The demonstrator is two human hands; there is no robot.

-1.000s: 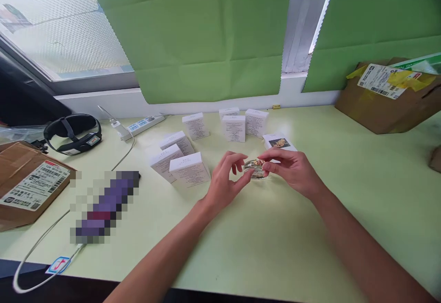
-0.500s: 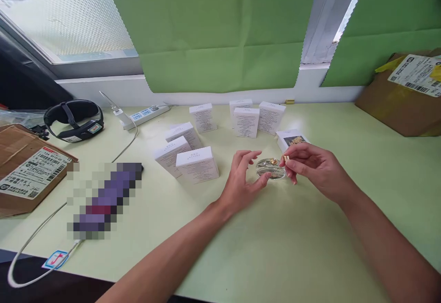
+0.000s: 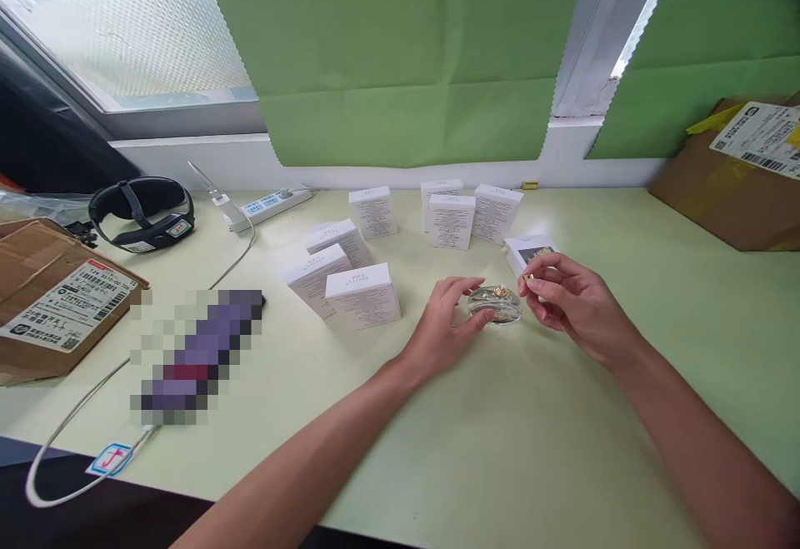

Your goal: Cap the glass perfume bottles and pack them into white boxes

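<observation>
A clear glass perfume bottle with a gold collar and small nozzle on top stands on the table. My left hand is closed round its left side, thumb in front and fingers behind. Just right of the bottle, my right hand pinches a small gold cap between thumb and fingertips, apart from the nozzle. Behind the right hand lies a white box with a dark picture on its face, partly covered by the fingers.
Several white printed cartons stand left of and behind the bottle. Further left are a phone on a cable, a head strap device and a power strip. Cardboard boxes flank the table, one at left, one at right.
My right hand has moved slightly right with the gold cap, away from the bottle's nozzle. The left hand's fingers have come in against the bottle. The whole view has shifted slightly.
</observation>
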